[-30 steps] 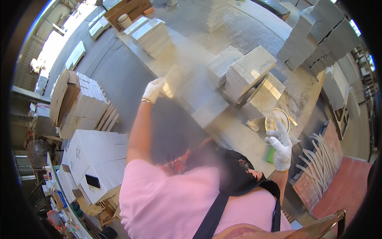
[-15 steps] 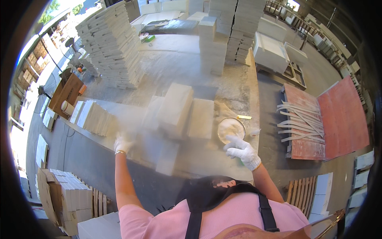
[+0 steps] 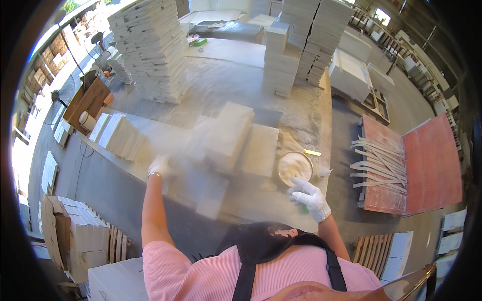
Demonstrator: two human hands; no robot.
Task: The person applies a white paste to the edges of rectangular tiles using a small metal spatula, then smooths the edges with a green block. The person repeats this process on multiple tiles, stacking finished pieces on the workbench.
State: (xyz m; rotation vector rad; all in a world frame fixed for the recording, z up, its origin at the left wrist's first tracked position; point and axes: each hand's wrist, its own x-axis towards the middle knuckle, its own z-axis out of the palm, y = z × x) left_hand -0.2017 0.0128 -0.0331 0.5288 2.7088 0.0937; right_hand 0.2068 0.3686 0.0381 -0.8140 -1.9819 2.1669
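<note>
My left hand [image 3: 159,165], in a white glove, reaches over the near left edge of the worktable [image 3: 125,165]. Haze and motion smear its fingers, so any hold there is unclear. My right hand [image 3: 310,198], also gloved, hovers just below a round dish of white powder [image 3: 295,166]; its fingers are apart and nothing shows in them. A bit of something green [image 3: 305,208] peeks out beneath that hand. Between my hands, a pale block-like stack of tiles [image 3: 232,134] rises beside a lower one [image 3: 259,149]. White dust blurs this middle part.
Leaning tiles [image 3: 119,136] stand at the table's left. Tall tile stacks [image 3: 150,50] rise at the far side. A yellow strip [image 3: 312,152] lies beyond the dish. Right of the table, white strips [image 3: 379,163] lie on a red board [image 3: 432,165]. Cartons [image 3: 83,236] sit at lower left.
The view has shifted slightly. My left hand has moved a little to the right and away from me. My right hand is slightly lower, its fingers now below the dish's rim. Dust still hangs.
</note>
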